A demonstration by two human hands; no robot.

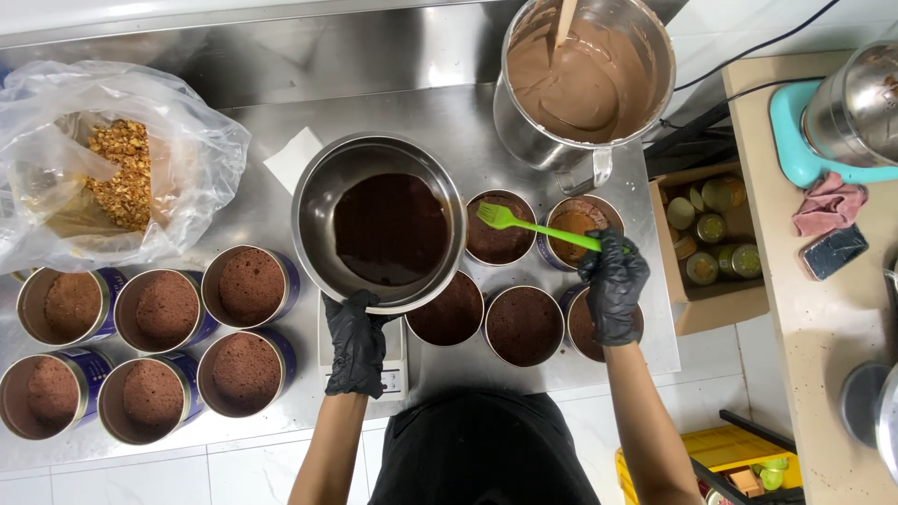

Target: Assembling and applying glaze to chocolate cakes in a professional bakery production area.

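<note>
My left hand (356, 344), in a black glove, grips the near rim of a steel bowl (318, 201) that holds dark brown liquid. The bowl sits over a small white scale (398, 374). My right hand (613, 285), also gloved in black, holds a green silicone brush (524, 223) by its handle. The bristles hover over a round tin of brown cake (499, 229) just right of the bowl. Several more cake tins (524, 325) stand around that hand.
Several cake tins (164, 307) in blue wrappers stand at the left. A plastic bag of chopped nuts (122, 168) lies at the back left. A large steel pot of chocolate batter (585, 79) stands behind. A cardboard box of jars (711, 234) sits right of the counter.
</note>
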